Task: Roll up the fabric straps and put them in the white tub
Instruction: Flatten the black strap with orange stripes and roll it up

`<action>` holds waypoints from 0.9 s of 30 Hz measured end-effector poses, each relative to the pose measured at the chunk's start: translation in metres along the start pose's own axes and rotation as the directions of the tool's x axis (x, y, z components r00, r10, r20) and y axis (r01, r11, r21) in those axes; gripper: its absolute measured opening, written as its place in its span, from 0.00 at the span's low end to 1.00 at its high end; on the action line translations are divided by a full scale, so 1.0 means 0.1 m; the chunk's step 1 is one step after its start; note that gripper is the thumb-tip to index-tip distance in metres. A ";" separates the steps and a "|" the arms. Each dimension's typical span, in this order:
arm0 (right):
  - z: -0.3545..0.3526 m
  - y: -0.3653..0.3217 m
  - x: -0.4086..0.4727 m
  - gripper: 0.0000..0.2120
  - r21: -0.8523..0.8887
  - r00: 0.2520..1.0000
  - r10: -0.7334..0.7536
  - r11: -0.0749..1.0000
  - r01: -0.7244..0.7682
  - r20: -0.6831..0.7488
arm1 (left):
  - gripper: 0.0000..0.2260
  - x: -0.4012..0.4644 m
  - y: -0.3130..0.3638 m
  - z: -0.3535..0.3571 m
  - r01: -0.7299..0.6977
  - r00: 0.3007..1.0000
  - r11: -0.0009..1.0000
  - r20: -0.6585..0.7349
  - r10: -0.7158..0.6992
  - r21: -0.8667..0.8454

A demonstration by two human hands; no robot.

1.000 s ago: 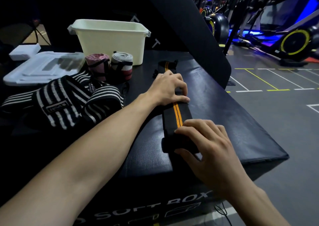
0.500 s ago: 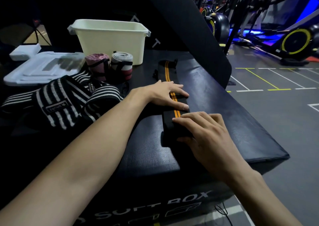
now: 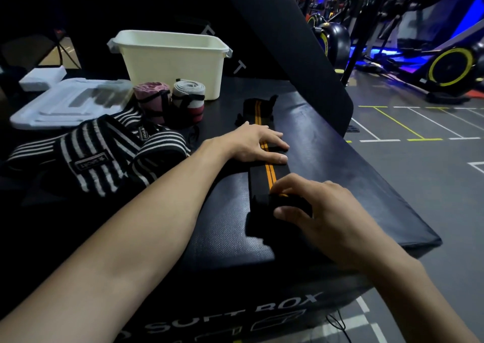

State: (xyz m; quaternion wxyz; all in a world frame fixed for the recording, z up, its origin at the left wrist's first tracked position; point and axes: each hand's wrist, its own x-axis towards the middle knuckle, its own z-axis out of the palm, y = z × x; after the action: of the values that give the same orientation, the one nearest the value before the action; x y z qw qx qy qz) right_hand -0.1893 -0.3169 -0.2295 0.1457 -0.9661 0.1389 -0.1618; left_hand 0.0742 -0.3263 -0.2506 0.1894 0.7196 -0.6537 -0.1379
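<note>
Two hands | left hand (image 3: 255,143) flat on strap (image 3: 269,171) | right hand (image 3: 318,212) grip pinches rolled end

tub (image 3: 170,62) behind two rolls (image 3: 170,99) — strap (image 3: 269,172) right | lid (image 3: 65,104) left

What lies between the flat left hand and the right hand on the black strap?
In the head view, only a short flat stretch of the black strap with its orange stripes separates the left hand from the right hand.
</note>
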 end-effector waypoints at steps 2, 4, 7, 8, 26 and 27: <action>0.04 -0.01 0.01 0.10 -0.008 1.000 0.023 1.000 -0.023 -0.005 | 0.24 0.01 0.00 0.01 0.003 0.999 1.000 -0.039 -0.003 0.006; 0.08 -0.01 0.01 0.09 -0.044 0.998 0.007 0.999 -0.009 -0.062 | 0.29 0.02 -0.01 0.02 -0.005 0.995 0.999 -0.102 0.009 0.038; 0.13 -0.01 0.01 0.11 -0.080 0.989 -0.028 0.997 0.016 -0.146 | 0.39 0.02 -0.04 0.03 0.021 0.987 0.996 -0.162 -0.006 0.089; 0.15 -0.01 0.01 0.13 -0.097 0.985 -0.027 0.995 0.011 -0.168 | 0.39 0.02 -0.04 0.03 0.040 0.985 0.995 -0.169 -0.025 0.089; 0.40 -0.01 0.04 0.06 -0.174 0.849 -0.109 0.985 0.020 -0.517 | 0.29 0.03 -0.08 0.04 0.123 0.974 0.987 -0.205 -0.100 0.104; 0.41 0.01 0.02 0.06 -0.196 0.839 -0.135 0.980 0.035 -0.527 | 0.28 0.04 -0.09 0.05 0.134 0.976 0.986 -0.185 -0.114 0.102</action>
State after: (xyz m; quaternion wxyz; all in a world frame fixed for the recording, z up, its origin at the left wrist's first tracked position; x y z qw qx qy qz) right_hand -0.1735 -0.3082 -0.2666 0.0066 -0.8964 0.1448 -0.4190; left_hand 0.0804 -0.3300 -0.2589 0.1967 0.7782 -0.5946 -0.0469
